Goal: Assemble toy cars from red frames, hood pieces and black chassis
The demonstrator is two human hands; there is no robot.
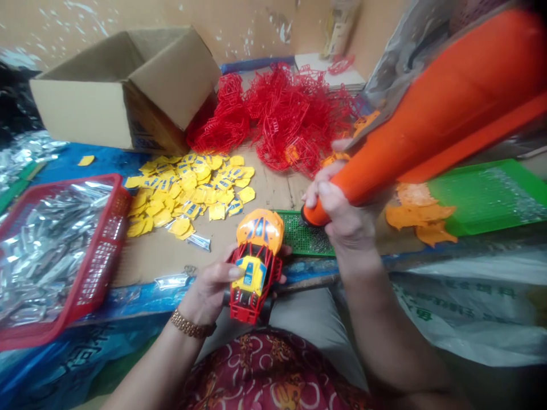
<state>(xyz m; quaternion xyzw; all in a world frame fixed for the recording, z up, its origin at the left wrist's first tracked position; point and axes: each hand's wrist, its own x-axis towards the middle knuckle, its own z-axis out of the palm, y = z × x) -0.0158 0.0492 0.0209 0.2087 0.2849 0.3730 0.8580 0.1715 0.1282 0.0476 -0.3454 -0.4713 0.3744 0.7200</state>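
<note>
A left hand [209, 290] wearing a gold link bracelet [192, 324] holds a red-framed toy buggy [256, 267] just above the tabletop [158, 265], near its front edge. The thumb [235, 272] presses on the buggy's yellow insert [250, 275], while the other fingers curl beneath, mostly out of sight. The buggy's long axis runs away from the person, with its orange dome [260, 229] pointing forward and slightly right. A right hand [339, 213] wraps closed fingers [320, 191] around the narrow end of a big tapered orange club [427, 114]. Its dark tip touches a green mesh mat [305, 236] just beside the buggy, and its wide end rises up and right, out of view. The thin red bars could snap under a hard squeeze, and the dome could slip off. A swing of the bulky club could scatter the yellow tags [188, 193] or red plastic frames [277, 119]
</note>
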